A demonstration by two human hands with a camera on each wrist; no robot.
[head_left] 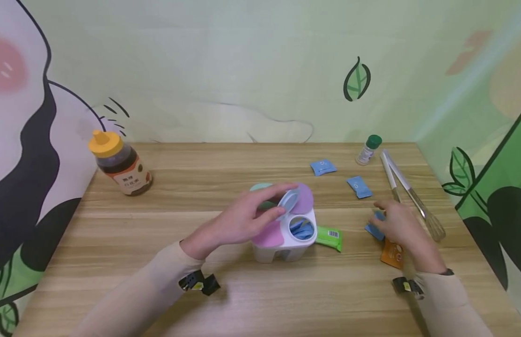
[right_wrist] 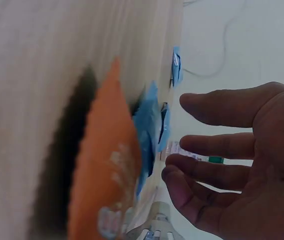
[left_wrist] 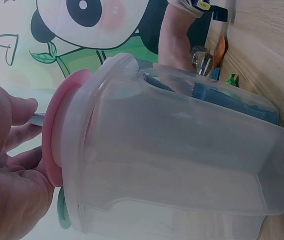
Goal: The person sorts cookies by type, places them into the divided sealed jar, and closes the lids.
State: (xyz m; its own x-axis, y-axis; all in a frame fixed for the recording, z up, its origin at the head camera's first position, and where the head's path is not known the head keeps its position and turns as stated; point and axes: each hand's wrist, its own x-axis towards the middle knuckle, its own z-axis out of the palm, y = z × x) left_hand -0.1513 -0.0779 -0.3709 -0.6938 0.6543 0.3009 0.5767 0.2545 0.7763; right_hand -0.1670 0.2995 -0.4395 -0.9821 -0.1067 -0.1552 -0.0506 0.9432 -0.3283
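Note:
A white box [head_left: 311, 220] with round coloured lids stands mid-table, its lower body translucent. Between thumb and fingers, my left hand [head_left: 243, 213] pinches a raised pale-blue lid [head_left: 289, 200]. Beneath it, the round opening shows blue packets [head_left: 302, 229] inside. A pink lid [left_wrist: 52, 135] stays on the box's near left part, just under that hand. My right hand [head_left: 401, 227] hovers over a blue packet [head_left: 374, 230] at the right, thumb and fingers apart with nothing between them in the right wrist view. An orange packet [right_wrist: 107, 165] lies partly beneath this hand.
Two more blue packets [head_left: 322, 167] lie farther back. A green packet [head_left: 329, 238] sits against the box's right side. Beyond my right hand are a whisk [head_left: 433, 227], metal tongs [head_left: 405, 182] and a green-capped jar [head_left: 367, 152]. A yellow-capped bottle [head_left: 127, 171] stands far left.

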